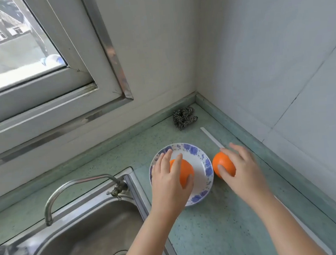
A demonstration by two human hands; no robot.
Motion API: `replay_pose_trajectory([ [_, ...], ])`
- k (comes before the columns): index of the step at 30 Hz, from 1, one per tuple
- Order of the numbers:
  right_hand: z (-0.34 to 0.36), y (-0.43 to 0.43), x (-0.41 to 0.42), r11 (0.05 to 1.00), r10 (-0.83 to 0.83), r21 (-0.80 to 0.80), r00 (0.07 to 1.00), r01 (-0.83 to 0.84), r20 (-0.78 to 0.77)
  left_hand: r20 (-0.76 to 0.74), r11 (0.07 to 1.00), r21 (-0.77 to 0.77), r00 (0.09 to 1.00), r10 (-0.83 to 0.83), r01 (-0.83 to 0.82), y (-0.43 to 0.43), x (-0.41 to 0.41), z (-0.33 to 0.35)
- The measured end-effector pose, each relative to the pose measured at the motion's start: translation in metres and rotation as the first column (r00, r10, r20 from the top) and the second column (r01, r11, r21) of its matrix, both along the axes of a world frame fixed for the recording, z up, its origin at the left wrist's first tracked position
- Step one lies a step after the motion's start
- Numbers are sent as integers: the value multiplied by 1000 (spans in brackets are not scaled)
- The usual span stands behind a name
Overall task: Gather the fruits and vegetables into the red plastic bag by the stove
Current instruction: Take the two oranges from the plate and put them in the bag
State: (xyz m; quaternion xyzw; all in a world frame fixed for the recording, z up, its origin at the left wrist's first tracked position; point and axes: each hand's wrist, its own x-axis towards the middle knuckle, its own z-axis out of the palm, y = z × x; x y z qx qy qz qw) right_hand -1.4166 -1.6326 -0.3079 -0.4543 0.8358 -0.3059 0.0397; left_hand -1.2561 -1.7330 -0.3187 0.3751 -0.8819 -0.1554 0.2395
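Two oranges here, one per hand. The left orange [186, 171] sits in a white plate [198, 154] with a blue flower rim, on the green speckled counter [211, 224] just right of the sink [81, 234]. The left hand [168, 180] is draped over it from the near-left, fingers [177, 164] spread and curled round the fruit, thumb tucked against its near side. One fingertip reaches out to the plate's far-left rim.

The right orange [222, 162] is on the bare counter, just beside the plate's right edge; can't tell if the two actually touch. The right hand [242, 170] wraps it from the right, thumb pressed on the near face and the other fingers spread over the top and far side. That hand's a bit blurry, so how tight the hold is, no idea.

Other stuff: a curved metal tap [67, 187] over the steel sink, a wire scrubber [184, 118] in the far corner by the wall, and a thin white strip [212, 137] lying on the counter between the scrubber and the right hand. A window [16, 48] is at far left.
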Motion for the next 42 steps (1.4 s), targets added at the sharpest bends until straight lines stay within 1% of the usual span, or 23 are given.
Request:
replay_pose_trajectory([
  [8,-21,-13,-10,999,-40,14,995,39,86,2,999,38,1000,5,-5,-9,-14,-15],
  [14,-37,-13,-13,999,-35,23,993,33,115,-2,997,77,1000,-1,1,-7,-16,-23],
  [19,-41,-12,-13,999,-28,18,992,26,120,-12,996,78,999,33,-32,-5,-13,-24],
  [25,-42,-7,-10,999,-45,0,986,45,159,0,994,103,999,44,-44,-3,-10,-24],
  [27,-40,-4,-7,998,-54,-9,984,56,169,-32,990,135,999,40,-36,-1,-9,-22],
  [30,-32,1,-5,997,-56,-51,988,64,147,-136,988,156,990,26,-5,4,-2,-15],
  [32,-25,5,-3,994,-56,-82,989,67,137,-213,983,185,975,57,-17,8,4,-9],
  [35,-11,11,1,990,-43,-127,991,59,126,-307,960,278,942,136,-48,17,13,5],
  [38,3,17,13,984,-15,-175,994,34,112,-355,942,332,918,174,-50,28,23,21],
  [40,12,22,24,976,11,-216,996,10,94,-391,938,342,900,191,-51,35,29,32],
  [42,22,28,36,970,37,-244,993,-9,108,-417,939,341,887,196,-47,44,37,42],
])
